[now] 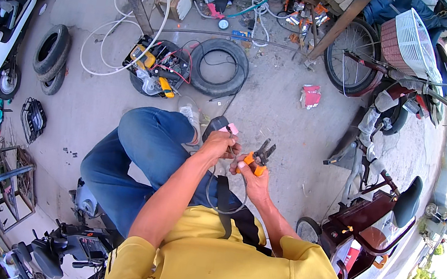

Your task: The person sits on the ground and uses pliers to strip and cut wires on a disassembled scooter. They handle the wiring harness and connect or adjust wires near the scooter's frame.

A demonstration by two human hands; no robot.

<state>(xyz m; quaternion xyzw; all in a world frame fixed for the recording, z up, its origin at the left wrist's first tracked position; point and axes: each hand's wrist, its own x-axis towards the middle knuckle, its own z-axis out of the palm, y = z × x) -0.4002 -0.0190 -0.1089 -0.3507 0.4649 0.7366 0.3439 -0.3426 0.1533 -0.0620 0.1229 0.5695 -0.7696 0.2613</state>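
My left hand (216, 145) is closed, its fingers pinching a thin grey cable (223, 212) that hangs in a loop below both hands. Just to its right, my right hand (256, 183) wraps around orange-handled pliers (262, 155), their dark jaws pointing up and slightly apart. Part of the cable also runs by the right fingers; whether they grip it too I cannot make out. Beyond the left hand sits a dark box (214, 125), with a pink piece (230, 129) beside the fingers. The cable's end is hidden by the fingers.
Ahead lie a tyre (219, 67) and a round tub of tools (165, 68) with a yellow multimeter (144, 59). A bicycle with a basket (411, 43) stands far right, a maroon vehicle (357, 221) nearer. Stacked tyres (53, 53) and a white motorbike (14, 24) are left.
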